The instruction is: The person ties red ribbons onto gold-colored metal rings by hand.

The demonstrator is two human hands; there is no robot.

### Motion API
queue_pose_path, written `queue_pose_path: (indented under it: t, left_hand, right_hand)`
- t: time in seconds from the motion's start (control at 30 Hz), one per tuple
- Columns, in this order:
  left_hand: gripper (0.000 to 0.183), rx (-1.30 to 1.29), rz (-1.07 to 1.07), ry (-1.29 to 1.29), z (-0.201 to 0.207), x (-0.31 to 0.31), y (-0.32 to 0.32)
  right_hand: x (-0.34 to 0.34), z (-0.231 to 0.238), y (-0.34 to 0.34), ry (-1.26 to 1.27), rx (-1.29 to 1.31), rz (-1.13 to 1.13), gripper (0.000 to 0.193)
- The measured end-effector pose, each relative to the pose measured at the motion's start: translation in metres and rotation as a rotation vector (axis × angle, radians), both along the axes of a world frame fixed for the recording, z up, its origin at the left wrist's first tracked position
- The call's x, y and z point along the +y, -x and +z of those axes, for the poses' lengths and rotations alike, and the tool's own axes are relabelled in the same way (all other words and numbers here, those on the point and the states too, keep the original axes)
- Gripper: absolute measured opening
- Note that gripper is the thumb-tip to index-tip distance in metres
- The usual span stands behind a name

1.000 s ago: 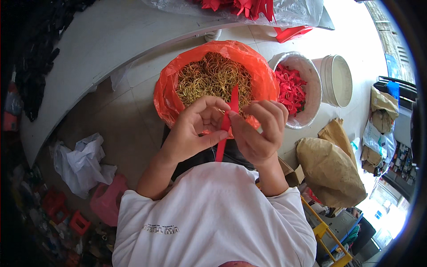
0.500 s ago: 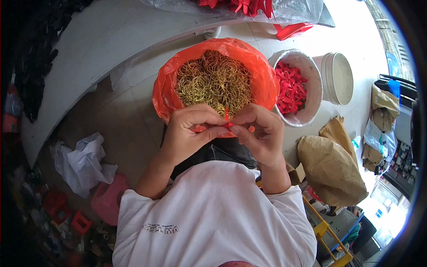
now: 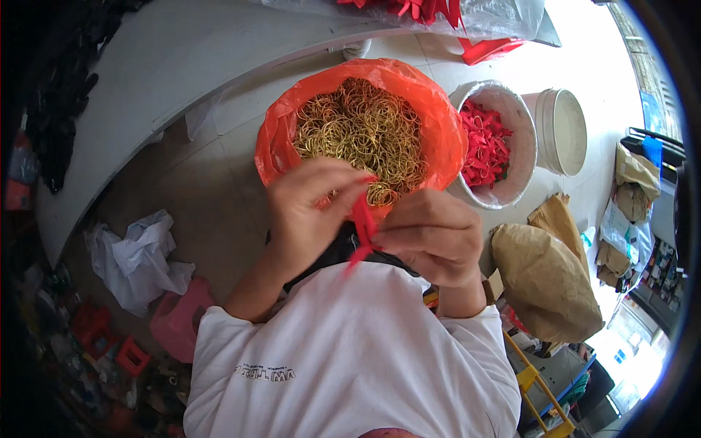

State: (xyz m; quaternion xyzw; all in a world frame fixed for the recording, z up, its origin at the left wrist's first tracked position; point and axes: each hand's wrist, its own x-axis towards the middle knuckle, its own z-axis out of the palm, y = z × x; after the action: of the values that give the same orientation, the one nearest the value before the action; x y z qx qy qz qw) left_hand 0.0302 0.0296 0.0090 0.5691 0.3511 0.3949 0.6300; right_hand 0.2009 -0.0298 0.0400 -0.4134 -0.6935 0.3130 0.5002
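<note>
A strip of red ribbon (image 3: 362, 217), smeared a little by motion, runs down between my hands in front of my lap. The fingers of my left hand (image 3: 303, 204) pinch its upper end. Lower down, thumb and fingertips of my right hand (image 3: 432, 237) grip the ribbon, and a loose tail hangs below them. Whether a ring is on the ribbon I cannot make out. Just beyond the hands lies a heap of thin gold metal rings (image 3: 358, 131), inside an orange-red plastic bag (image 3: 438, 124) with a wide rim.
Right of the bag, a white lined bucket (image 3: 527, 146) holds red ribbon pieces (image 3: 483, 150), beside a pale bucket (image 3: 566, 131). A grey table (image 3: 182, 55) curves across the far left. Brown paper sacks (image 3: 544, 277) stand right; crumpled white plastic (image 3: 142, 259) and a pink stool (image 3: 179, 321) lie left.
Both hands were pinched together at the bag's near rim. Now they are apart, the right lower and nearer my body, with the red ribbon stretching between them.
</note>
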Motion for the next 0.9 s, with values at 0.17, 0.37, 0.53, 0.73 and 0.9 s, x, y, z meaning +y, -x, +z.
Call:
queue_pose_path:
  t: [0.17,0.37,0.53,0.73,0.9]
  left_hand:
    - [0.016,0.13,-0.43,-0.213,0.008,0.001,0.0]
    - [0.024,-0.042,-0.237,-0.338,-0.005,-0.014,0.003]
    - [0.013,-0.375,-0.268,0.401,-0.019,-0.029,0.01]
    - [0.009,0.009,-0.179,-0.041,-0.023,-0.025,0.019]
    - [0.01,0.071,-0.181,-0.051,-0.026,-0.026,0.022]
  right_hand:
    - [0.003,-0.002,0.0,0.303,0.019,-0.192,0.01]
    - [-0.025,-0.018,0.007,0.77,0.548,-0.21,0.012]
    - [-0.03,-0.033,0.017,0.293,0.209,-0.22,0.016]
    - [-0.033,-0.035,0.008,0.664,0.213,-0.175,0.01]
    - [0.006,-0.068,0.019,0.491,-0.479,-0.585,0.007]
